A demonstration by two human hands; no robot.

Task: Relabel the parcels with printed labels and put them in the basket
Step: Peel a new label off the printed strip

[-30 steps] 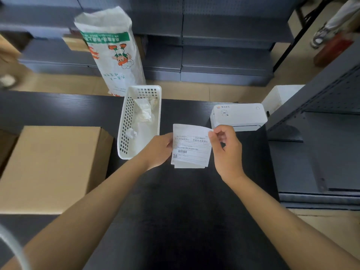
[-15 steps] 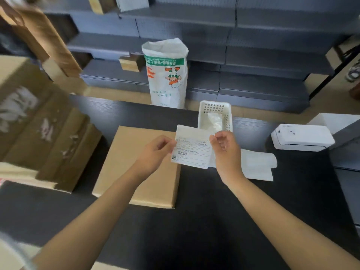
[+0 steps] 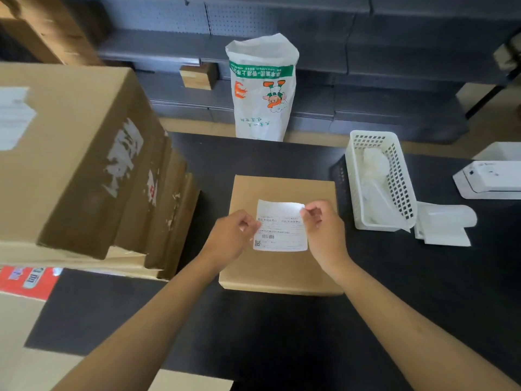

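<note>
Label (image 3: 280, 225) pinched at both side edges, left hand (image 3: 232, 238) and right hand (image 3: 324, 230) each gripping it. Held over flat cardboard parcel (image 3: 282, 266) on black table (image 3: 394, 306). White basket (image 3: 380, 179) just right of parcel.

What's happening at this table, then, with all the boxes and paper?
A person is relabelling parcels. Both hands, left hand and right hand, pinch a printed label by its side edges, holding it over a flat cardboard parcel on the dark table. It does not look stuck down yet. A white basket of crumpled paper sits to the right, with a small white printer beyond it.
</note>
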